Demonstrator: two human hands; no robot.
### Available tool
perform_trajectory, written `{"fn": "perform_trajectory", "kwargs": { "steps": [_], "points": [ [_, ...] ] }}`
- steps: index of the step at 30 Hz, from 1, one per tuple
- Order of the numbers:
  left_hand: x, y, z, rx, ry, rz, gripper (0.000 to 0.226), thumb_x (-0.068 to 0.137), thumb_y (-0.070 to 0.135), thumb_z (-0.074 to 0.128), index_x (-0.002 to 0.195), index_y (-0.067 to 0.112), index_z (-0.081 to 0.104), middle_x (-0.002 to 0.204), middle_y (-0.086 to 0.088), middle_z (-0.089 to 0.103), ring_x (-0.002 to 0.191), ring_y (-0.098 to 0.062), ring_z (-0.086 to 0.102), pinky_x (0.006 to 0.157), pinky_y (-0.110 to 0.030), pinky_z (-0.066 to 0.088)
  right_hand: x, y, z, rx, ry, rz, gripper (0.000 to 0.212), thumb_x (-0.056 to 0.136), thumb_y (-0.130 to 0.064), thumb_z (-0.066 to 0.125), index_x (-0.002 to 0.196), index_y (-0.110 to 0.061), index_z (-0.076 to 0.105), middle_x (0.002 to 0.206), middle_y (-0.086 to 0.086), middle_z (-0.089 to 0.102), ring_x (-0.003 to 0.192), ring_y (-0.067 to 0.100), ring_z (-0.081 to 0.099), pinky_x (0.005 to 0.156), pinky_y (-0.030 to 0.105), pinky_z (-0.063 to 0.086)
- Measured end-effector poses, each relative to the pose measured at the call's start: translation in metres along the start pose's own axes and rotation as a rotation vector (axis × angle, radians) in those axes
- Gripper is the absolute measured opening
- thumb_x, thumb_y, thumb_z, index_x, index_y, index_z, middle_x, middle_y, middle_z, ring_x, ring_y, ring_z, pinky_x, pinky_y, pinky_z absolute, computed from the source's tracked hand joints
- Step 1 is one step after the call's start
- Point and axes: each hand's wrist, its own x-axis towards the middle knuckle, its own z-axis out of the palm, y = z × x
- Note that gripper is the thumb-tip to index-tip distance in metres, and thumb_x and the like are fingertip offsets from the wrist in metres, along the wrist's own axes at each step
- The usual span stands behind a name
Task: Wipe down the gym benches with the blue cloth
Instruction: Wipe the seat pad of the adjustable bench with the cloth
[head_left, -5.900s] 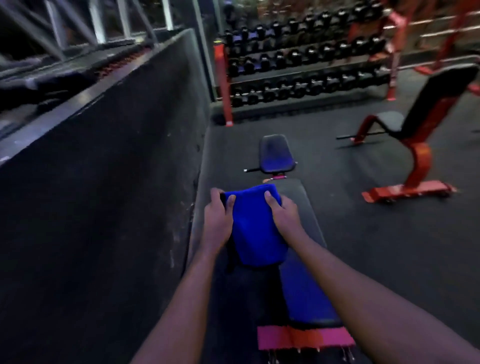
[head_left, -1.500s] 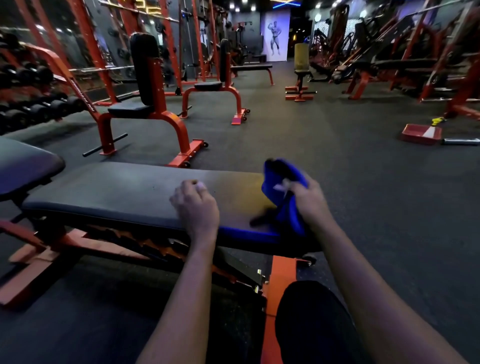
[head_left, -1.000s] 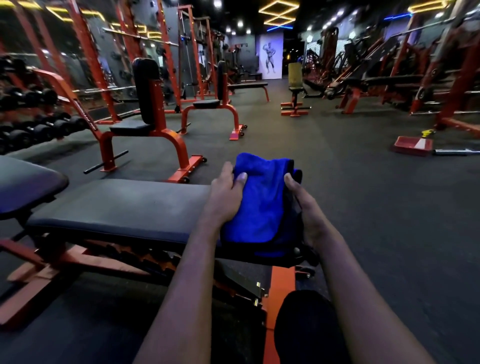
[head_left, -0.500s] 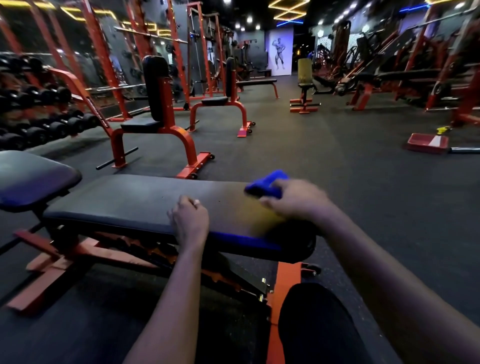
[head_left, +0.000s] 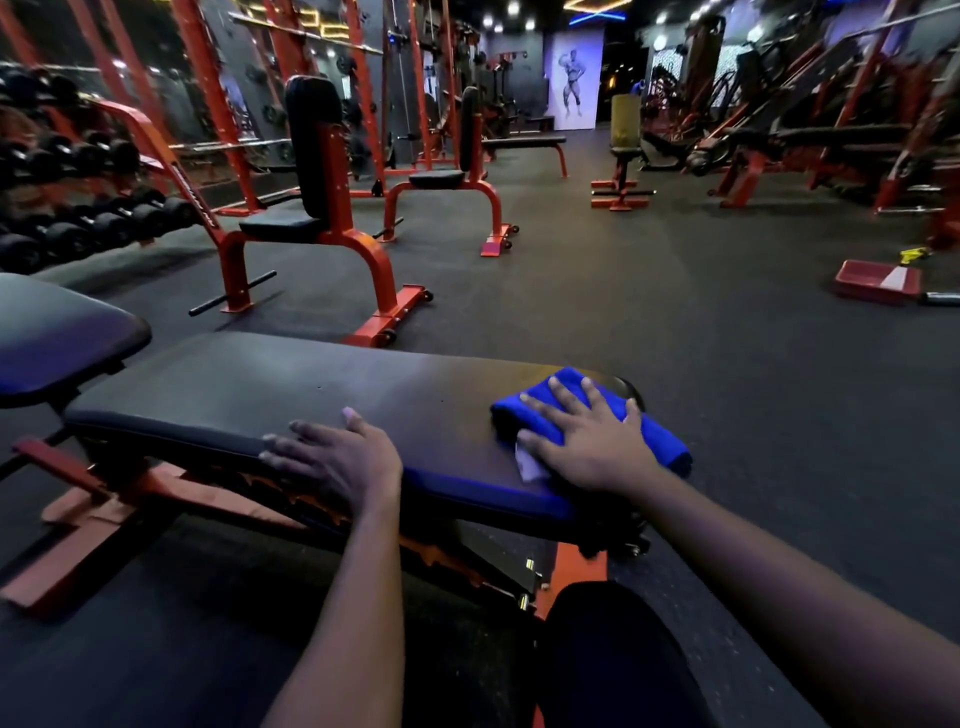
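near desk (head_left: 260, 384): a long black pad on an orange frame, running left to right across the view. the person is low on its near side, and one dark-clad knee (head_left: 613, 649) shows at the bottom of frame.

blue cloth (head_left: 660, 441): folded thick and lying on the right end of the desk top, with its right fold hanging a little past the pad's edge. a small white tag (head_left: 530, 465) pokes out at the near-left corner.

right grip (head_left: 592, 447): released, palm down, fingers straight and spread, pressing the cloth flat, nothing clasped. the spread likely puts weight over more of the fold, so a push would drag the whole cloth rather than bunch it.

left grip (head_left: 337, 457): also released, laid flat on the near edge of the pad about mid-length, holding nothing. it reads as a brace that steadies body and desk while the other arm works.

judgement: a wipe stroke is in hand at the right end. the long stretch of pad to the left and the separate seat pad (head_left: 57, 338) at far left look open to a pass from here. how clean they are can't be read in this light. the upright bench (head_left: 311, 208) behind stands well apart across the floor.
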Motion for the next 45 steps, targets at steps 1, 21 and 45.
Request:
{"fn": "perform_trajectory", "kwargs": {
  "steps": [1,21,45],
  "points": [
    [0.001,-0.001,0.003,-0.013,0.016,0.008,0.066,0.099,0.029,0.047,0.145,-0.013,0.027,0.156,-0.034,0.009,0.147,-0.046,0.000,0.118,-0.053,0.002,0.019,-0.001,-0.004,0.017,-0.033,0.056,0.062,0.089,-0.079,0.020,0.147,-0.062,0.010,0.164,-0.017,-0.006,0.152,0.022,-0.012,0.110,0.071,-0.005],
    [0.005,-0.018,0.020,-0.036,0.160,0.084,0.055,0.096,0.025,0.048,0.136,-0.013,0.041,0.154,-0.033,0.020,0.146,-0.045,0.009,0.119,-0.047,0.006,0.077,-0.013,-0.001,-0.024,-0.049,0.046,0.055,0.095,-0.069,0.018,0.148,-0.061,0.007,0.165,-0.014,-0.001,0.152,0.022,-0.003,0.114,0.066,-0.002],
    [0.003,-0.016,0.014,-0.079,0.128,0.079,0.053,0.096,0.022,0.048,0.136,-0.012,0.041,0.155,-0.031,0.018,0.147,-0.044,0.007,0.120,-0.048,0.007,0.069,0.027,-0.015,0.085,-0.053,0.255,0.061,0.090,-0.074,0.027,0.147,-0.061,0.010,0.165,-0.012,0.000,0.152,0.024,-0.001,0.115,0.066,0.008]
  ]
}}
